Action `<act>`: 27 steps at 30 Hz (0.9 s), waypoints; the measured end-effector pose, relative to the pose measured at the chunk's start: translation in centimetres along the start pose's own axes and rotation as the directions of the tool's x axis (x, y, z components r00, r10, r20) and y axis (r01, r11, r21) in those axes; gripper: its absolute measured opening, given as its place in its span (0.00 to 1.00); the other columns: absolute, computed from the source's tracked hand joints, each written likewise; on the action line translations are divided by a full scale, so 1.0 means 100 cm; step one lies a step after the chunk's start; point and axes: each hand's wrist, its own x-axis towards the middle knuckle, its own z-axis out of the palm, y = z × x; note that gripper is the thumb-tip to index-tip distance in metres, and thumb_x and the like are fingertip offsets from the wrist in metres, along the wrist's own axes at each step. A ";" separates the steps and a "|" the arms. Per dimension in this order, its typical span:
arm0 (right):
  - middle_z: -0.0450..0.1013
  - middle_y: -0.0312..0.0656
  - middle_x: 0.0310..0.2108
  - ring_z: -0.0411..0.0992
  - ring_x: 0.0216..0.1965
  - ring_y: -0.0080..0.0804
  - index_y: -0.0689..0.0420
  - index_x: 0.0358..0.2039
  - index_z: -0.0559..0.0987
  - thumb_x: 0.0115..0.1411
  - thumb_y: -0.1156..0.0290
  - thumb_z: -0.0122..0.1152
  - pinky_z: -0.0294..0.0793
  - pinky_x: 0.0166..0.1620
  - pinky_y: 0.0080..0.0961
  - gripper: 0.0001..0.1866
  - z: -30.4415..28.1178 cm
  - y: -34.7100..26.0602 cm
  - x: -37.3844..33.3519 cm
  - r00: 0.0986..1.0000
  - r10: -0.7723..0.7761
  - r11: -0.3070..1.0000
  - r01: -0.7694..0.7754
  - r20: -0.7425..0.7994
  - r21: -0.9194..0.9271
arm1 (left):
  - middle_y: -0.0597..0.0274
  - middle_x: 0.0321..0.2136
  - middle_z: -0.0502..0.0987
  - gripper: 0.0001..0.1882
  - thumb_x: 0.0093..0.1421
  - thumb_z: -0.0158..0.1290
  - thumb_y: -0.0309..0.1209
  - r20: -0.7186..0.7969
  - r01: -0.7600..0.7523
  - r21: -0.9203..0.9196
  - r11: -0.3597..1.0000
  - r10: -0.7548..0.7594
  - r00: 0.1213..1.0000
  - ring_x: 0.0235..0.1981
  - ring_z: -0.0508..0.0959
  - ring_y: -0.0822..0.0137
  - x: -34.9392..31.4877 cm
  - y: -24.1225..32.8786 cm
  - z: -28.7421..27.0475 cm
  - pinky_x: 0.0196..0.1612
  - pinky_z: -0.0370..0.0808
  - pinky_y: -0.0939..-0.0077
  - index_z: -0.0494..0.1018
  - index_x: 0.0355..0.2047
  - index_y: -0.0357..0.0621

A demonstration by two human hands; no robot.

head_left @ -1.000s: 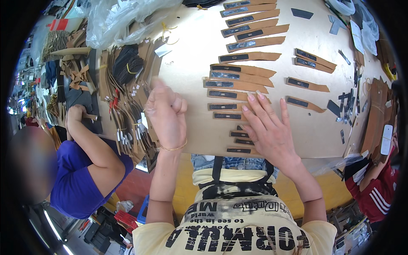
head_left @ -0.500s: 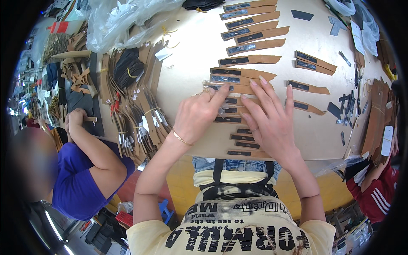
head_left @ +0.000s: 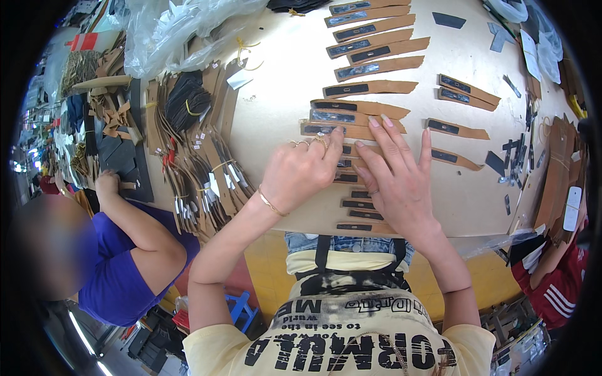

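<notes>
My left hand (head_left: 302, 170) is closed, its fingers curled and the index fingertip pressing on a brown strip (head_left: 359, 130) with a dark patch at its left end. Whatever the curled fingers may hold is hidden. Flat over the right part of the same strip and its neighbours lies my right hand (head_left: 401, 178), fingers spread. Just above, another brown strip (head_left: 379, 119) has a shiny dark patch. Several similar strips run in a column, a lower one (head_left: 382, 227) nearest me and partly covered strips beneath my hands.
More strips (head_left: 456, 128) lie to the right, beside small black pieces (head_left: 515, 156). Bundled brown pieces (head_left: 216, 163) and a black bundle (head_left: 188, 103) cover the left, below clear plastic bags (head_left: 169, 44). A co-worker in purple (head_left: 125, 263) sits at left; a red sleeve (head_left: 555, 285) shows at right.
My left hand has shifted slightly right and down, and the clear film seen by its fingers no longer shows. The strip's dark left end is now uncovered. My right hand stays put.
</notes>
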 end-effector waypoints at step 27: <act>0.63 0.39 0.68 0.57 0.71 0.32 0.49 0.53 0.79 0.64 0.63 0.62 0.40 0.72 0.62 0.17 0.003 -0.004 -0.002 1.000 0.023 1.000 -0.023 0.001 -0.007 | 0.63 0.25 0.77 0.16 0.56 0.56 0.23 -0.156 0.074 -0.019 0.997 -0.076 0.985 0.22 0.80 0.70 0.005 0.008 0.006 0.25 0.78 0.75 0.76 0.46 0.36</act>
